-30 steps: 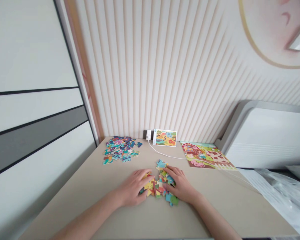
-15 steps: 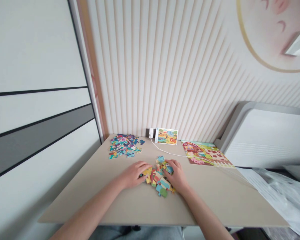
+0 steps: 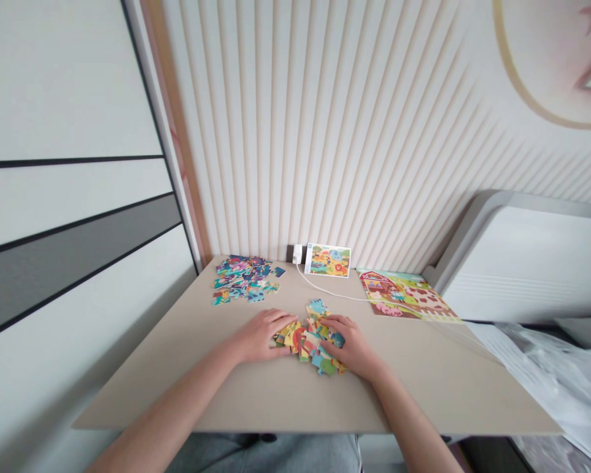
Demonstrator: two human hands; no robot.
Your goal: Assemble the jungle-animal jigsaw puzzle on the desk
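Note:
A loose heap of colourful jigsaw puzzle pieces [image 3: 311, 341] lies on the table between my hands. My left hand [image 3: 264, 335] is curved around the heap's left side, with yellow and orange pieces between its fingers and thumb. On the other side, my right hand [image 3: 350, 343] rests over the pieces, thumb and fingers closed about a few of them, a blue one showing in the gap. Light blue pieces stick out at the far end of the heap, and blue and green ones at the near end. My palms hide some pieces.
A second pile of darker puzzle pieces [image 3: 246, 278] lies at the table's back left. A picture card [image 3: 327, 260] leans on the wall beside a white charger [image 3: 298, 253], whose cable [image 3: 334, 294] crosses toward a farm picture [image 3: 406, 295]. Clear plastic wrapping [image 3: 556, 374] lies off the table's right side.
My hands have pushed slightly at the heap, and a few pieces have shifted, with more orange showing by my left hand. The camera view has tipped down a little.

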